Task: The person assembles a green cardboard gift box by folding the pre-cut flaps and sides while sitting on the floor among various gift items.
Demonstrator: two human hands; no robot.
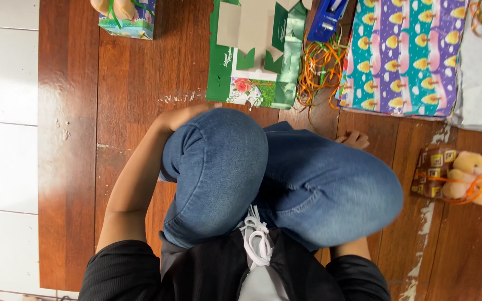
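The left hand (182, 116) is being held just past the left knee, low over the wooden floor (129, 83). The flattened green gift box (255, 53) is lying just ahead of it, nearest thing to that hand, not touched as far as can be seen. Fingers are mostly being hidden by the knee, so how far that hand is open cannot be told; nothing is seen held.

The right hand (353, 139) is being rested on the floor beside the right knee, fingers curled, partly covered by the jeans (285, 178). Its grip cannot be told either. The patterned wrapping paper (403, 56) is lying just beyond it, near but apart.

Counts:
- one green box blank
- one stack of wrapping paper
- one tangle of orange and green ribbon (319, 69) between box and paper
- one blue tape dispenser (327, 17) at the top edge
- one teddy bear (470, 178) tied to a small brown parcel (432, 170) with orange ribbon, well off to the right
- one wrapped blue-green box (126, 22) at top left, with something tan on it.
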